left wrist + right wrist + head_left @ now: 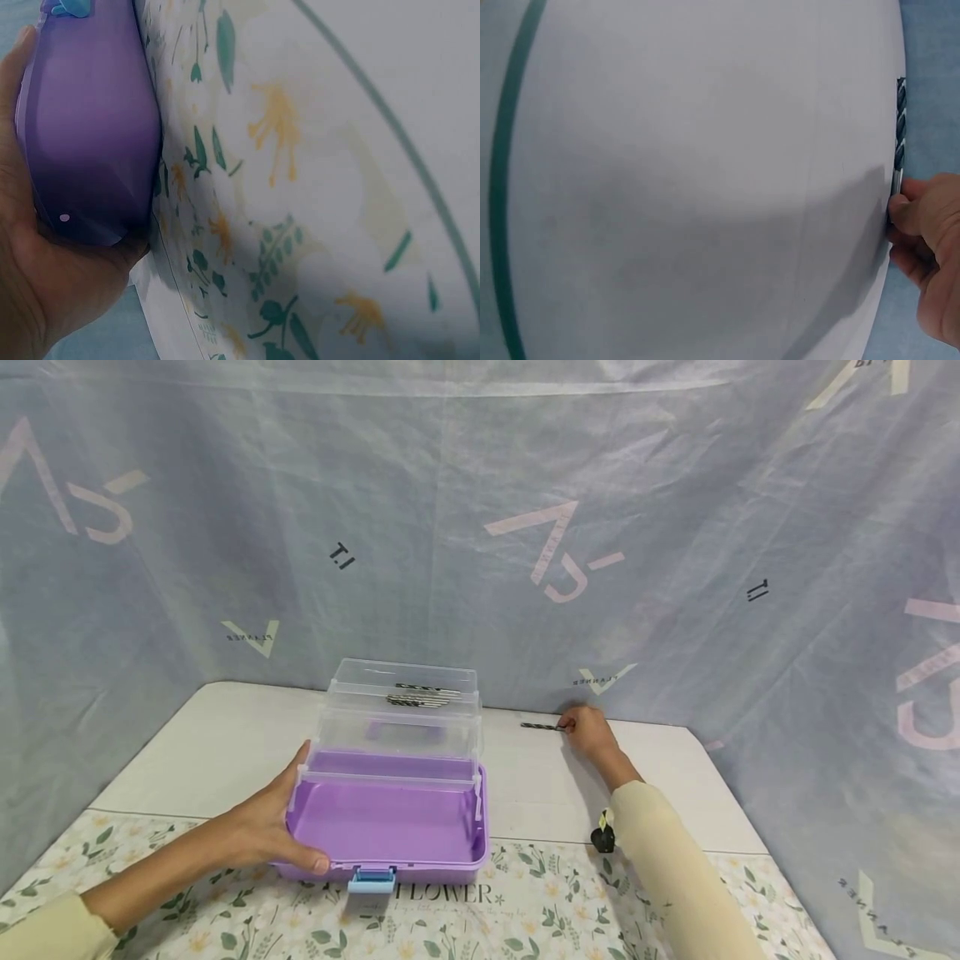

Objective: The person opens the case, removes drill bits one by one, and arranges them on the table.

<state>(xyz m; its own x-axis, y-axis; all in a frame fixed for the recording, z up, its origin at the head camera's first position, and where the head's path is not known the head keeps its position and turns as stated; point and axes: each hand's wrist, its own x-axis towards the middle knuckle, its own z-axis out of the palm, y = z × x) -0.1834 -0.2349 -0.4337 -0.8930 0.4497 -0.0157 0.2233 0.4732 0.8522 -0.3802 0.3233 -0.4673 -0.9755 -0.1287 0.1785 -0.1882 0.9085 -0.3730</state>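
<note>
My left hand holds the left side of a purple toolbox, its thumb lying along the front rim. In the left wrist view the same hand wraps around the end of the box. The box stands unlidded, with clear tiered trays raised at its back. Several drill bits lie in the upper trays. At the table's far edge, my right hand pinches one end of a drill bit. The right wrist view shows the bit's dark fluted part sticking out past the fingertips.
A light blue latch hangs at the box's front. A small black object with a yellow tag sits beside the right sleeve. Grey printed cloth hangs behind the table, whose floral mat covers the front.
</note>
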